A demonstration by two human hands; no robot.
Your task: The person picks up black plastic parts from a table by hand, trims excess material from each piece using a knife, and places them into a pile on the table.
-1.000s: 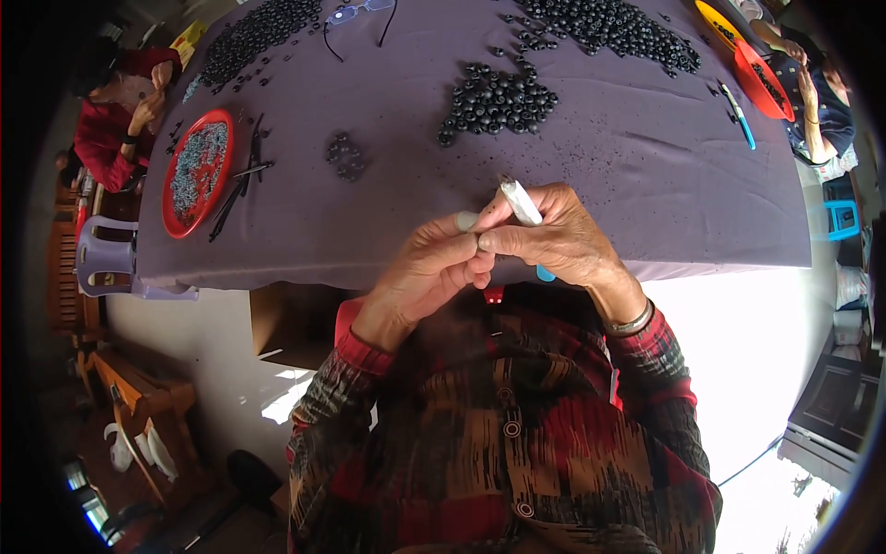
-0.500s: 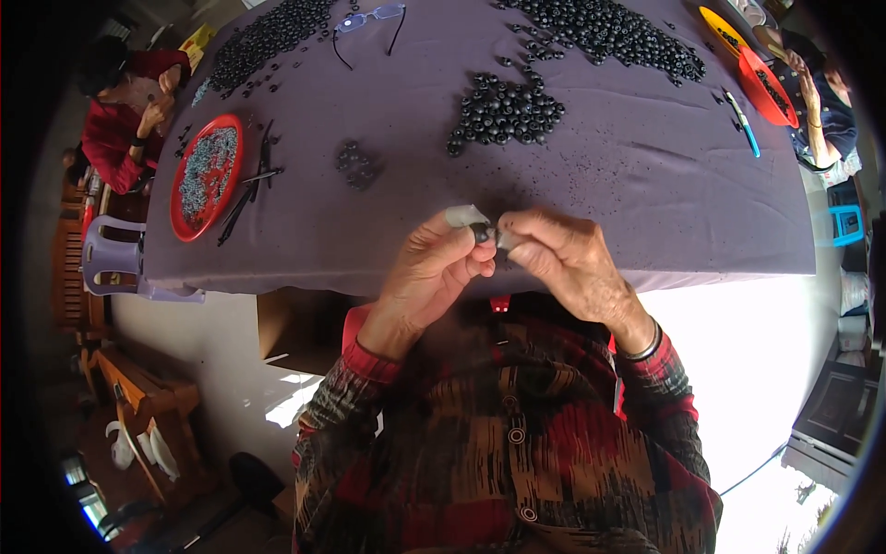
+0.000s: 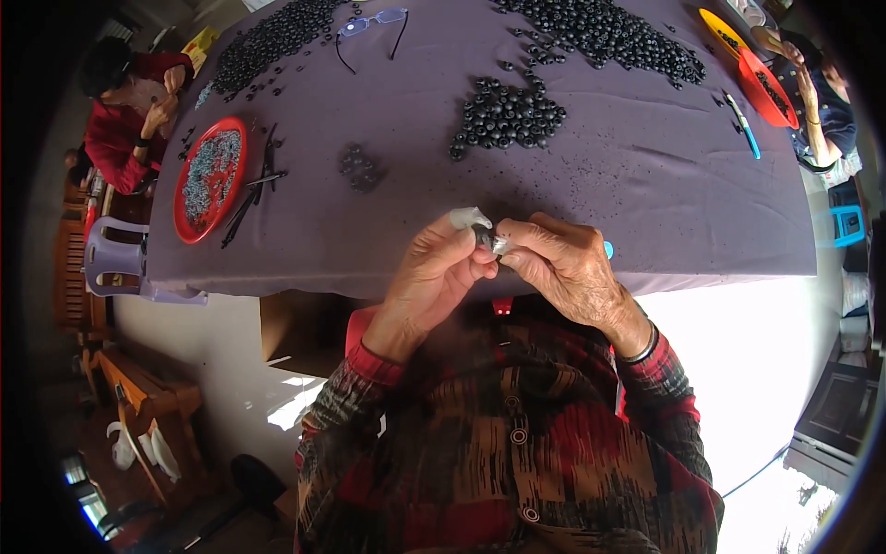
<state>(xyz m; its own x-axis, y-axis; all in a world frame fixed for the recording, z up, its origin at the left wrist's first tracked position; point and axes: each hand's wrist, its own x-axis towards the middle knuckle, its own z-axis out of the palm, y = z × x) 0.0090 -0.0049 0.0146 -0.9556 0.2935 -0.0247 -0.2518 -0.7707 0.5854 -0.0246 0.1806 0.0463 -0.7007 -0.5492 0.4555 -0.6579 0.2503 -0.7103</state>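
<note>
In front of me, over the near table edge, my left hand (image 3: 429,275) pinches a small round black bead (image 3: 484,237) between thumb and fingers. A whitish wrapping (image 3: 471,218) covers one of its fingertips. My right hand (image 3: 568,268) is closed right beside it, its thumb and forefinger meeting at the bead. Something pale and shiny shows between those fingertips. A blue rounded end (image 3: 608,249) sticks out behind the right hand, seemingly of a slim tool in its grip; the rest is hidden by the fingers.
On the purple cloth (image 3: 388,235) lie black bead piles (image 3: 512,113) and a smaller cluster (image 3: 360,166). A red plate (image 3: 242,152) with grey bits stands left, beside dark slim tools (image 3: 245,208). Glasses (image 3: 374,20) and a blue-white pen-like tool (image 3: 744,127) lie farther off. Two people sit at the sides.
My right hand has turned slightly at the bead, and the blue end now shows behind it. My left hand keeps its pinch, almost unmoved.
</note>
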